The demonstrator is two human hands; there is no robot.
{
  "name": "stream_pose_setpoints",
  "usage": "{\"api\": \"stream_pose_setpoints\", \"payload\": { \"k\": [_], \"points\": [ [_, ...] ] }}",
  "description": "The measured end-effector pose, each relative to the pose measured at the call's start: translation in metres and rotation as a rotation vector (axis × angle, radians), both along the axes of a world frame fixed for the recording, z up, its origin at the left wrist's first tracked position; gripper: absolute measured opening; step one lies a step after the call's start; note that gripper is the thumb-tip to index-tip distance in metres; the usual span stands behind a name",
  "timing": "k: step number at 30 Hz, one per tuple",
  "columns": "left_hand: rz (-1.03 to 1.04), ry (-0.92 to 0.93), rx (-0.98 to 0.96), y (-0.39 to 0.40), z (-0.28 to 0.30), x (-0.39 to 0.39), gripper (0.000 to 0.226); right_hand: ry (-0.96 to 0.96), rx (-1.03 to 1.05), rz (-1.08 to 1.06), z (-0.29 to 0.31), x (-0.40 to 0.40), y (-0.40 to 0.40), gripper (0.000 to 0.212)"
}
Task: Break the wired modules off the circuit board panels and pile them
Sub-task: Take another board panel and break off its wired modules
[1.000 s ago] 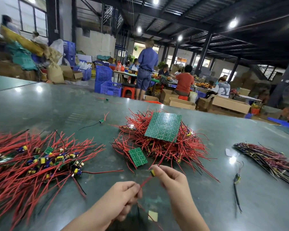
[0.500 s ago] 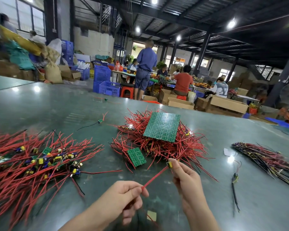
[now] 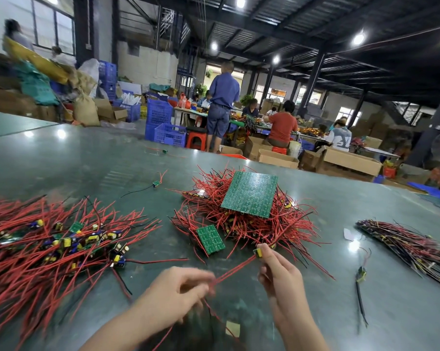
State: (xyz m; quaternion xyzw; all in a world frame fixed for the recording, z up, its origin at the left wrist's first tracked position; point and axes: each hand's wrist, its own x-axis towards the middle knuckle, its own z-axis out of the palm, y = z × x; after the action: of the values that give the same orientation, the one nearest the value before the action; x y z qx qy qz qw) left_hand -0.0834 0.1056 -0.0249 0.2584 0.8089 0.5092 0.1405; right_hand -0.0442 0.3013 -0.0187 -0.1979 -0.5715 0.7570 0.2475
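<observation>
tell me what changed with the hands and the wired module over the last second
The right hand, pinching the small module, has moved away from the left hand toward the central heap, so the red wire between them now runs longer and straighter. The left hand keeps its pinch on the wire's near end. The large green panel, the small panel and the left pile have not moved.

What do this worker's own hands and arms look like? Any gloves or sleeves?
Both are bare: the left hand and the right hand wear no gloves, and no ring, watch or sleeve shows on either forearm as far as the picture's lower edge.
</observation>
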Motion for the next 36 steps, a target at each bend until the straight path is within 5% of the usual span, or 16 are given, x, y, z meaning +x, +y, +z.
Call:
{"api": "stream_pose_setpoints", "payload": {
  "k": [3, 8, 11, 14, 19, 24, 29, 31, 36],
  "points": [
    [0.367, 0.707, -0.169, -0.009, -0.002, -0.004, 0.043, 0.014, -0.03, 0.032, 0.0, 0.001, -0.007, 0.011],
    [0.34, 1.117, -0.107, -0.001, -0.005, 0.0, 0.046, 0.056, -0.073, 0.211, -0.004, 0.0, -0.033, 0.011],
    [0.251, 1.098, -0.148, 0.009, -0.012, 0.004, 0.043, 0.084, -0.025, 0.336, -0.004, 0.003, -0.048, 0.003],
    [0.165, 0.916, 0.02, 0.004, -0.008, 0.005, 0.033, 0.111, 0.115, 0.375, -0.004, 0.004, -0.049, 0.018],
    [0.206, 0.873, 0.043, -0.011, 0.001, -0.001, 0.031, 0.143, 0.087, 0.427, -0.002, 0.002, -0.053, 0.025],
    [0.575, 0.876, -0.104, -0.045, 0.013, -0.033, 0.046, 0.058, 0.132, 0.422, 0.002, 0.006, -0.051, 0.018],
    [1.08, 0.807, -0.429, -0.076, 0.02, -0.05, 0.056, -0.135, 0.431, 0.352, -0.001, 0.006, -0.049, 0.018],
    [0.989, 0.849, -0.398, -0.067, 0.017, -0.047, 0.061, -0.184, 0.543, 0.32, -0.005, 0.005, -0.05, 0.023],
    [0.153, 0.779, -0.327, -0.012, -0.016, -0.015, 0.054, -0.182, 0.633, 0.239, -0.009, 0.001, -0.047, 0.04]
  ]
}}
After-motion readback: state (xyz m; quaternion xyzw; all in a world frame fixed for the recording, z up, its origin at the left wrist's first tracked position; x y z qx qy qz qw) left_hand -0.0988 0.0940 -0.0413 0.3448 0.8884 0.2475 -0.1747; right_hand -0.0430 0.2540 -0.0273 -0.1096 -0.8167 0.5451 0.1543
